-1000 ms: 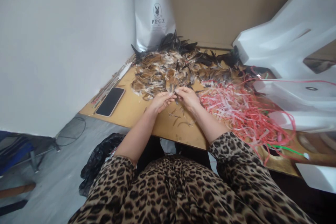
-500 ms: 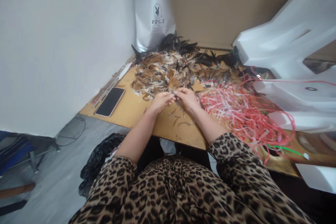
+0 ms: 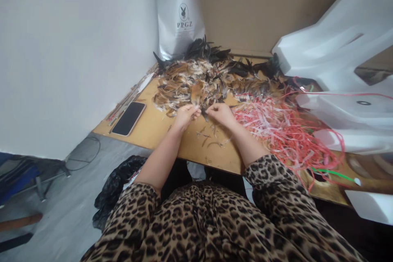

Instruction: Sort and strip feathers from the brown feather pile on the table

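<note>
Between the thumb and fingers of my left hand [image 3: 186, 116] a brown feather [image 3: 197, 92] is pinched, its wide end pointing away from me. A short gap to the right, my right hand [image 3: 221, 113] is closed in a pinch; a small dark wisp shows by its fingertips, too small to name. Just beyond both hands spreads a heap of brown, white and black feathers [image 3: 178, 84]. Several loose feather bits [image 3: 206, 140] lie on the tabletop [image 3: 162, 135] below my hands.
A phone [image 3: 129, 118] lies at the table's left, beside thin sticks [image 3: 127, 97]. Tangled pink and red ribbons [image 3: 282, 131] cover the right side, near a white sewing machine [image 3: 337, 57]. A white printed bag [image 3: 179, 20] stands behind the feathers. A black plastic bag [image 3: 115, 188] is below.
My hands, which met at the fingertips, have parted slightly. The brown feather now stands out more plainly from my left hand.
</note>
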Tool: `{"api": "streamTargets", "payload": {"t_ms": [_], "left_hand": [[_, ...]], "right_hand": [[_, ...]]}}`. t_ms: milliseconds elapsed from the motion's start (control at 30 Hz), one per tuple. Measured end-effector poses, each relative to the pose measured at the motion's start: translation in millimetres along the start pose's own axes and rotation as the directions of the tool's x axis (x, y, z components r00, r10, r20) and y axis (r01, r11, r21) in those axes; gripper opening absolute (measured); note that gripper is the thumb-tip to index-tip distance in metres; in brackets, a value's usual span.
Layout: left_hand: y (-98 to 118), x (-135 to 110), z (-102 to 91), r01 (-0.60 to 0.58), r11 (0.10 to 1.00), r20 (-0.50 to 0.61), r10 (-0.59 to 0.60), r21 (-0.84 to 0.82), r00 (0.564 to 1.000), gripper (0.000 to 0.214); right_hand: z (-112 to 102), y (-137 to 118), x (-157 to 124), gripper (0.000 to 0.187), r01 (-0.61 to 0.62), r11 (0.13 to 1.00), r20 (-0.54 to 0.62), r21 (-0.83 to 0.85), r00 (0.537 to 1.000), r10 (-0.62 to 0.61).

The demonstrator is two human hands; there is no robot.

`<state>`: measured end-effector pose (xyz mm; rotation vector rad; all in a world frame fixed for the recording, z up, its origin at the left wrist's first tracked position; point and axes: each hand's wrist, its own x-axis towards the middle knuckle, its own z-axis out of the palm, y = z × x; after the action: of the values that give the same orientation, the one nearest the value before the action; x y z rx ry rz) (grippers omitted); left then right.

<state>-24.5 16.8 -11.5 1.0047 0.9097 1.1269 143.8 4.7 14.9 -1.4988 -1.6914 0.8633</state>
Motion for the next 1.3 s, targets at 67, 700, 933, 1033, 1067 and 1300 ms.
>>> {"api": "streamTargets", "payload": {"t_ms": [67,700,933,1033,1067,1300], "left_hand": [[-0.2,0.9,-1.2,-0.004,0.999,-0.022,0.003,-0.036,1.0,0.025],[1.7,-0.6,0.4,0.113,0.983,0.0,-0.115,-0.148,0.993,0.019],[4.4,-0.6,1.0,0.133,0.968,-0.002,-0.136,-0.211,0.991,0.011],[4.7,-0.7,0.9,0.13,0.963,0.007,-0.132,-0.235,0.991,0.01],[4.6,-0.8,1.0,0.13,0.963,0.005,-0.132,-0.236,0.991,0.01],[4.2,-1.4,1.8,0.12,0.968,0.014,-0.119,-0.219,0.993,0.011]], "right_hand": [[-5.8,-5.0,-4.6,0.019,0.038,0.947,0.083,-0.318,0.996,-0.012],[-8.4,4.8,4.4,0.007,-0.296,0.876,0.125,0.38,0.955,0.268],[-2.3,3.0,3.9,0.009,-0.279,0.901,0.1,0.331,0.96,0.261],[-3.8,4.8,2.7,0.016,-0.207,0.971,0.056,0.117,0.978,0.201],[-4.6,4.6,1.9,0.019,-0.158,0.987,0.027,-0.009,0.987,0.159],[0.4,-17.5,-13.6,0.019,0.019,0.741,0.079,-0.672,0.996,0.047]]}}
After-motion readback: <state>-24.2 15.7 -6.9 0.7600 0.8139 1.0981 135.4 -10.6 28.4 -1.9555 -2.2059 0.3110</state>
